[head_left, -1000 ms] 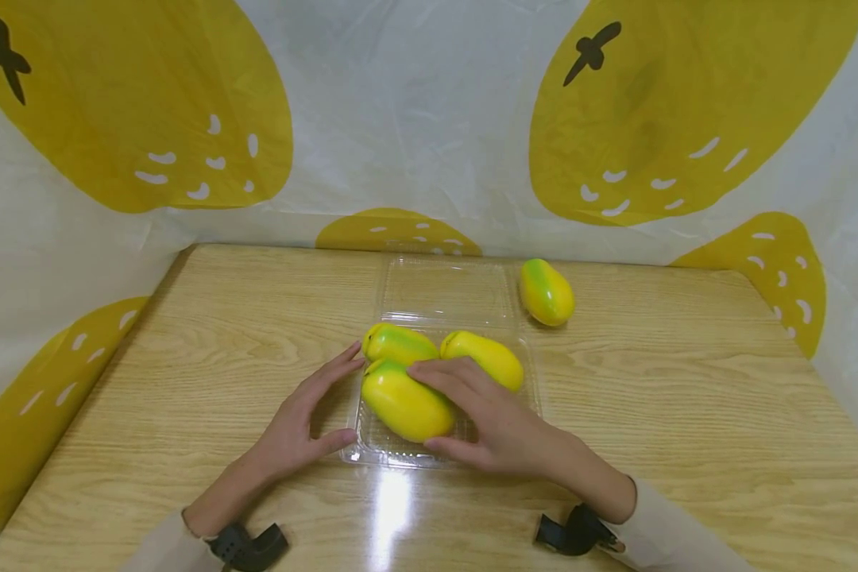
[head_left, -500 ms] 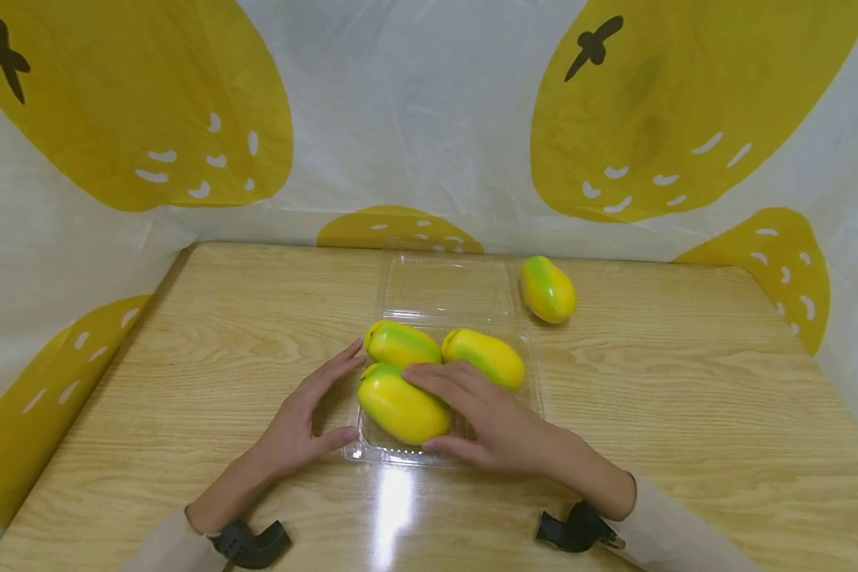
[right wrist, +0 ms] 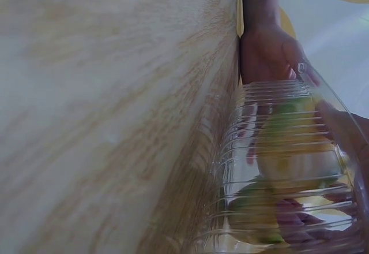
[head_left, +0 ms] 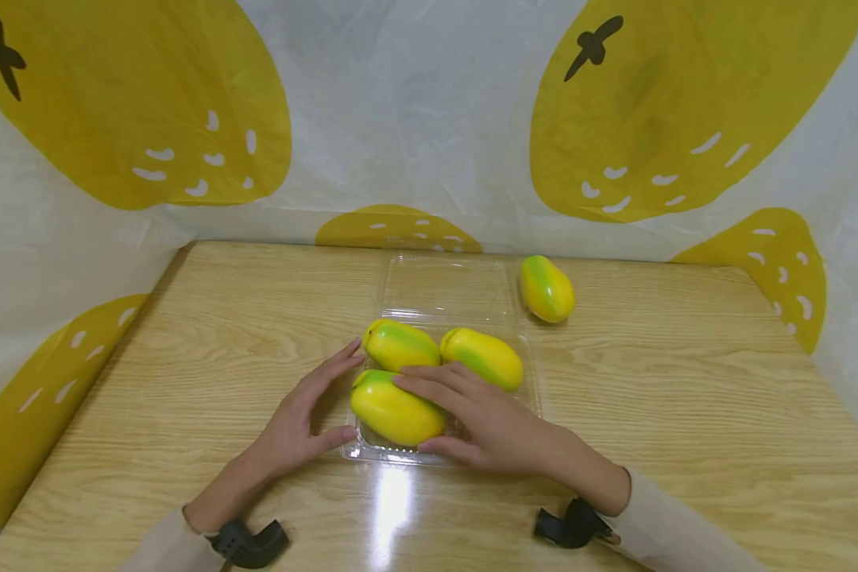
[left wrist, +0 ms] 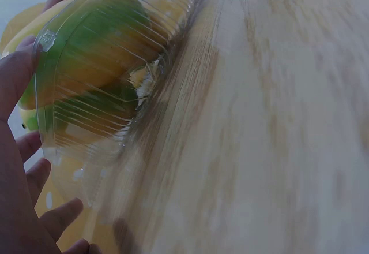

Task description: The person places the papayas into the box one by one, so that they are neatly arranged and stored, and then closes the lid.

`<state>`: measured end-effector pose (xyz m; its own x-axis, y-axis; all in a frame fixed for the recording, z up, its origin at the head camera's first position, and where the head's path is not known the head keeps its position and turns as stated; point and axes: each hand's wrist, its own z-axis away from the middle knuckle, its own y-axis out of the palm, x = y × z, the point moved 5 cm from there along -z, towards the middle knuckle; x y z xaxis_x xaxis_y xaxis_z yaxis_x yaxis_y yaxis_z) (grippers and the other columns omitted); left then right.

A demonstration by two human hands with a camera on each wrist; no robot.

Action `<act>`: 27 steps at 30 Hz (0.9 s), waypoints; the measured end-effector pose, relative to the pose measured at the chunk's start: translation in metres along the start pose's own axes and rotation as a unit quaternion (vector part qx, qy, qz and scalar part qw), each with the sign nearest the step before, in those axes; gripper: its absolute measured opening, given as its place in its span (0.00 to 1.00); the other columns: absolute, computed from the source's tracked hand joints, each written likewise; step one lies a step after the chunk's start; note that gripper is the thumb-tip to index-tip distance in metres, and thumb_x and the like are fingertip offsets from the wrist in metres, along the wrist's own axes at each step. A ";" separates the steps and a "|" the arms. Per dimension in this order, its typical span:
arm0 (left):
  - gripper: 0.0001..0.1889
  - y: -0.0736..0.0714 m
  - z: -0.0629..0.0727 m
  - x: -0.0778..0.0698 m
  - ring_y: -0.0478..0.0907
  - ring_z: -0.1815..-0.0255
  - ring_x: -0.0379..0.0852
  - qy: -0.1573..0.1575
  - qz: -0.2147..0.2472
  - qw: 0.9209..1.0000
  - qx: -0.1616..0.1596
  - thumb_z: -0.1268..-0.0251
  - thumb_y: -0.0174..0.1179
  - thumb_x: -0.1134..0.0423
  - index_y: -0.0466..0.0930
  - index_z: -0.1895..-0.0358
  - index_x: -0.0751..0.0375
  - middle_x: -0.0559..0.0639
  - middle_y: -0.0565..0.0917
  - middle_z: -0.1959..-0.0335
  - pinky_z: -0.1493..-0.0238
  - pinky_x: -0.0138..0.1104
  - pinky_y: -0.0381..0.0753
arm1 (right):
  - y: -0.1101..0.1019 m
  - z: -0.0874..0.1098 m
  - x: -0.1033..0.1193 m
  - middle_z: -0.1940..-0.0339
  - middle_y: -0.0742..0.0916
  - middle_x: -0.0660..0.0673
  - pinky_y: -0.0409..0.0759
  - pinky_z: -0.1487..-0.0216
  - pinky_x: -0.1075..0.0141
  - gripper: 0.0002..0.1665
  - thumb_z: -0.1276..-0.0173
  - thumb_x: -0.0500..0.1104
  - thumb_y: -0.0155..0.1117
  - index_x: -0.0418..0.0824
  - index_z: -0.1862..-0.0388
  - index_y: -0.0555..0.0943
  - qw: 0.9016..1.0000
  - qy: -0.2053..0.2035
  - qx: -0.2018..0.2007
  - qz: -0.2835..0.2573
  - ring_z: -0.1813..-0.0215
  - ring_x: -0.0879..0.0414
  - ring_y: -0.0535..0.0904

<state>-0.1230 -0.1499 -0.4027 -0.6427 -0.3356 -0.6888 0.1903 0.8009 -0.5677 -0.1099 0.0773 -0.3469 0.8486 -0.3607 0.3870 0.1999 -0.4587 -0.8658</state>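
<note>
Three glossy yellow-green papayas lie in the base of an open clear plastic clamshell container [head_left: 379, 451]. My right hand [head_left: 489, 425] grips the front papaya [head_left: 396, 409], thumb at its near side and fingers over its top. Behind it sit the back left papaya [head_left: 403, 343] and the back right papaya [head_left: 482, 357]. My left hand [head_left: 302, 417] stands at the container's left side with fingers spread. In the left wrist view its thumb [left wrist: 20, 72] is right at the clear rim. In the right wrist view the ribbed wall [right wrist: 277, 167] covers part of the papayas.
The container's lid [head_left: 446, 287] lies folded back, away from me. A fourth papaya [head_left: 546, 288] rests on the wooden table [head_left: 658, 381] to the right of the lid. A fruit-printed cloth [head_left: 415, 119] hangs behind the table and along its sides.
My right hand has shifted the front papaya slightly left and toward me, nearer the container's front left corner. The left hand and the other papayas have stayed in place.
</note>
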 end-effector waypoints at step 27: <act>0.41 -0.001 -0.001 -0.001 0.54 0.27 0.54 -0.014 0.011 1.000 0.007 0.42 0.63 0.43 0.61 0.28 0.56 0.54 0.56 0.25 0.29 0.43 0.53 | 0.002 0.000 -0.003 0.27 0.65 0.50 0.61 0.30 0.56 0.43 0.31 0.57 0.59 0.46 0.24 0.55 1.000 0.006 0.013 0.001 0.29 0.56 0.62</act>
<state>-0.1231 -0.1503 -0.4012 -0.6169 -0.3327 -0.7132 0.2141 0.8011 -0.5589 -0.1123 0.0774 -0.3496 0.8435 -0.3710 0.3884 0.2106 -0.4367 -0.8746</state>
